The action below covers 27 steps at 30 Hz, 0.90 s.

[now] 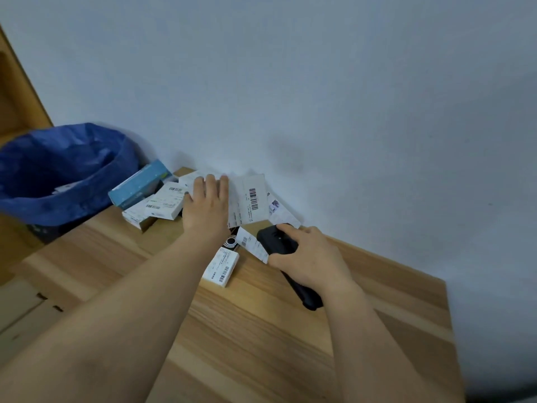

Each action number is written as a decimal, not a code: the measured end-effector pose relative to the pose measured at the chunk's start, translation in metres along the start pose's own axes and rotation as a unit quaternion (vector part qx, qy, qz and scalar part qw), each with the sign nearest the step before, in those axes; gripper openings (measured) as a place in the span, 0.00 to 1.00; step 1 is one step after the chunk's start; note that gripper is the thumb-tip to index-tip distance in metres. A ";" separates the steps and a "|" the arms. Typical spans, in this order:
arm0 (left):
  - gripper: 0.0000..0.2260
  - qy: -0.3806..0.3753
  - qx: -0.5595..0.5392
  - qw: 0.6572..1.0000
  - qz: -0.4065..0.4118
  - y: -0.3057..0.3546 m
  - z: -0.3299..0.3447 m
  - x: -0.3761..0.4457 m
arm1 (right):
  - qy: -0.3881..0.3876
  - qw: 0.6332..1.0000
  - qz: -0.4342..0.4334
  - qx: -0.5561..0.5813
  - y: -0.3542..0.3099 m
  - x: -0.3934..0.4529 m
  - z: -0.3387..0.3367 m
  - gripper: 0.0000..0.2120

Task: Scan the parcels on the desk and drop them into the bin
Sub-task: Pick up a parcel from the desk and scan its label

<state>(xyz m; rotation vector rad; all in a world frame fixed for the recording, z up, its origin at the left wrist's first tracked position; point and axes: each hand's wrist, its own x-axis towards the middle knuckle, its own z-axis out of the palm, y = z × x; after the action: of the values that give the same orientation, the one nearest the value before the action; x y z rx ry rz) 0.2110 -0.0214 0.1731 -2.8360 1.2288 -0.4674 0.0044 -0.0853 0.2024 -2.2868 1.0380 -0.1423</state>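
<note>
Left hand [207, 205] flat on parcels [250, 199], right hand [311, 257] around black scanner [276, 238].

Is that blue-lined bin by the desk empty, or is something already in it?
Not empty: pale items, likely dropped parcels, show deep inside the bin, low against its blue liner. How many cannot be told from this view.

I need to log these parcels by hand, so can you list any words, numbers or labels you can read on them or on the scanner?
No text reads clearly enough to quote.
Large parcel's label: barcodes, print blurred.
White box: barcode, small print unreadable.
Small box: barcode, digits too small.
Blue box: no readable print.
Scanner: no visible marking.
</note>
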 end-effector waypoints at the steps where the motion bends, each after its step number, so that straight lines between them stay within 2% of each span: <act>1: 0.48 -0.007 -0.002 1.000 -0.006 -0.001 -0.003 -0.003 | 0.004 1.000 -0.001 0.007 -0.001 -0.002 0.000 0.34; 5: 0.51 -0.064 0.000 0.996 -0.065 -0.006 -0.010 -0.016 | 0.037 0.997 -0.002 0.066 -0.004 -0.009 0.006 0.35; 9: 0.48 -0.099 -0.091 0.982 -0.136 -0.016 -0.018 -0.040 | 0.104 0.985 0.004 0.139 -0.014 -0.014 0.018 0.33; 13: 0.47 -0.094 -0.163 0.959 -0.213 -0.035 -0.021 -0.079 | 0.139 0.978 0.008 0.157 -0.036 -0.014 0.035 0.34; 17: 0.44 -0.088 -0.213 0.922 -0.311 -0.070 -0.022 -0.114 | 0.124 0.979 -0.025 0.159 -0.075 -0.010 0.060 0.34; 20: 0.43 -0.072 -0.210 0.906 -0.359 -0.113 -0.023 -0.133 | 0.095 0.981 -0.067 0.152 -0.115 -0.012 0.087 0.34; 27: 0.42 0.005 -0.181 0.879 -0.441 -0.258 -0.034 -0.192 | 0.035 0.977 -0.152 0.145 -0.240 -0.034 0.178 0.34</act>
<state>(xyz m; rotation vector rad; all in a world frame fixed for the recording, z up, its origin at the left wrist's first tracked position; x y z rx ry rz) 0.2605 0.2975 0.1888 -3.5861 -0.1008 -0.2523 0.1958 0.1461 0.2025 -2.1671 0.6442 -0.4713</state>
